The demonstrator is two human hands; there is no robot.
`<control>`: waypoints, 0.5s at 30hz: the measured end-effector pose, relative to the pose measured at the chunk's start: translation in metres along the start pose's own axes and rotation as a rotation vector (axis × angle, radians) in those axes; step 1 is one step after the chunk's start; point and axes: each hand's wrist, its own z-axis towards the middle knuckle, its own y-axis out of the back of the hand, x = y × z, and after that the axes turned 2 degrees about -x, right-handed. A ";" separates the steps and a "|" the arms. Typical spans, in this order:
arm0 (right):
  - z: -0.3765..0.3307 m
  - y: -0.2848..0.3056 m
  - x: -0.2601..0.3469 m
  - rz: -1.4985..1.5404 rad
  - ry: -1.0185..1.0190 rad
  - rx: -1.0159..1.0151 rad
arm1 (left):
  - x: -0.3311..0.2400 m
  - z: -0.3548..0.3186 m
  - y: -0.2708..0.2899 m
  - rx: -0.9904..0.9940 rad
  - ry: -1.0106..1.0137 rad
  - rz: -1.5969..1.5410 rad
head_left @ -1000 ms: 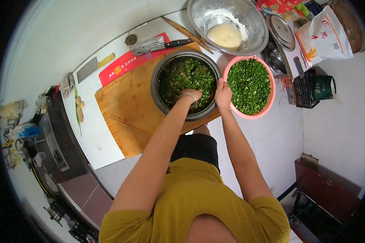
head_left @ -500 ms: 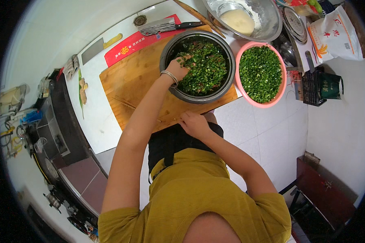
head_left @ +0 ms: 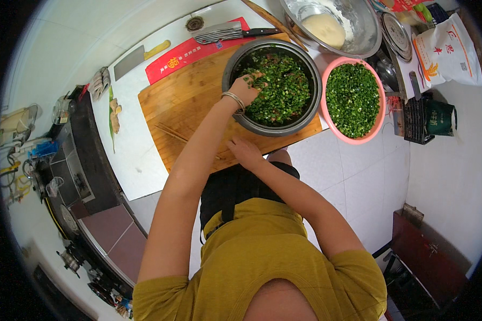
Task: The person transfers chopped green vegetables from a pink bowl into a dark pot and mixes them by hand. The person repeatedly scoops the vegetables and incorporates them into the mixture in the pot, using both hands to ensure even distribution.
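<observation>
Right hand [head_left: 245, 153] at near edge of wooden board [head_left: 179, 104], fingers bent; cannot tell whether together or gripping anything. Thin sticks [head_left: 171, 132] on board, beside left forearm. Left hand [head_left: 245, 92] over left rim of dark pot [head_left: 273, 130], fingers in chopped greens [head_left: 284, 88], tips hidden; cannot tell whether closed. Pot on board's right part. Pink basin [head_left: 354, 140], just right of pot, holds more greens. Farther: knife [head_left: 217, 33] across red strip [head_left: 179, 60]; dough [head_left: 324, 30] in metal bowl [head_left: 367, 29].
</observation>
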 end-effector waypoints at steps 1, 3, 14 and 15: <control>0.003 0.000 -0.001 0.002 0.058 -0.016 | -0.007 -0.002 0.002 0.003 -0.006 0.027; 0.004 -0.002 0.001 -0.002 0.056 0.110 | -0.016 -0.005 0.005 0.036 0.045 -0.074; 0.039 -0.007 -0.019 -0.421 -0.089 -0.284 | 0.056 0.021 -0.009 0.102 -0.291 0.445; 0.044 -0.022 -0.024 -0.400 -0.088 -0.255 | 0.087 0.027 -0.018 -0.062 -0.503 0.403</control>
